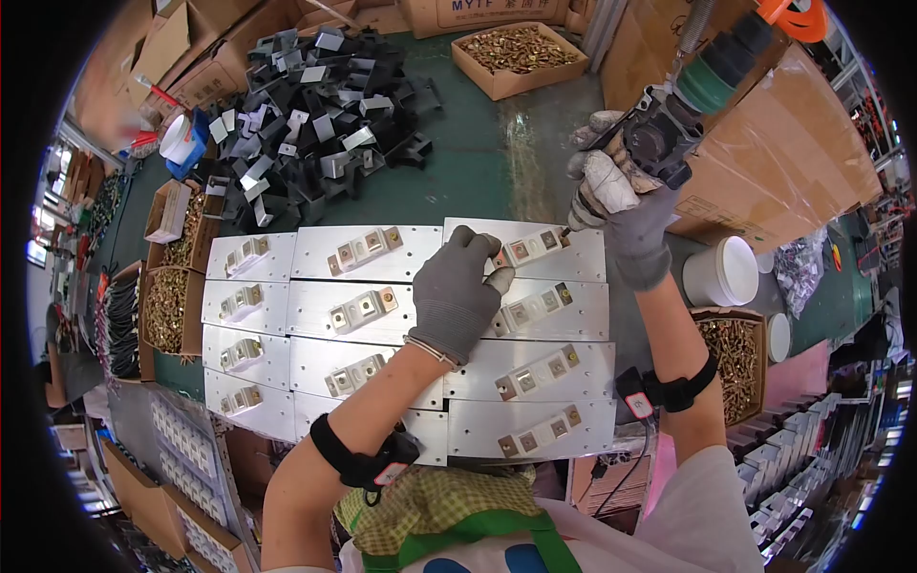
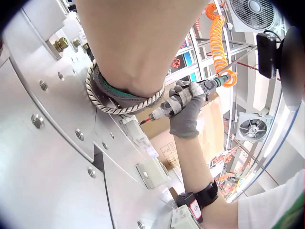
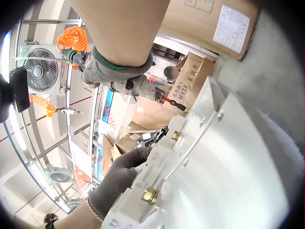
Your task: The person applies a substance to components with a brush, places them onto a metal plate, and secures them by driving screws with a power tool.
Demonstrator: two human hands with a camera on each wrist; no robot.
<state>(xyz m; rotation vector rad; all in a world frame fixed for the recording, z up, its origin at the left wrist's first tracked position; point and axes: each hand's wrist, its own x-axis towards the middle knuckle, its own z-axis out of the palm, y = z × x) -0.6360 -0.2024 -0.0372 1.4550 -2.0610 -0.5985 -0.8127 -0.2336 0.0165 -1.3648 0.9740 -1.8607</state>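
Right hand: gloved right hand (image 1: 638, 224), fingers clamped round a power driver (image 1: 659, 138) that slants down toward the plates.
Driver tip: at the right end of the top right-hand white block (image 1: 533, 246); whether it touches a bolt there, I cannot tell.
Left hand: gloved left hand (image 1: 454, 296), thumb and forefinger apart at the same block's left end; whether they pinch it, I cannot tell.
Plates: silver metal plates (image 1: 478, 420) laid in rows across a green table (image 1: 468, 162), with white blocks along them; brass-coloured bolts (image 3: 150, 195) show at some block ends.
Behind the plates: a heap of dark metal brackets (image 1: 320, 129) on the left; farther back, near the middle, an open cardboard box (image 1: 497, 88) full of screws.
Right side: a white bucket (image 1: 712, 277) beside a large carton (image 1: 783, 153).
Overhead: an orange coiled hose (image 2: 217, 40) near the driver's rear end.
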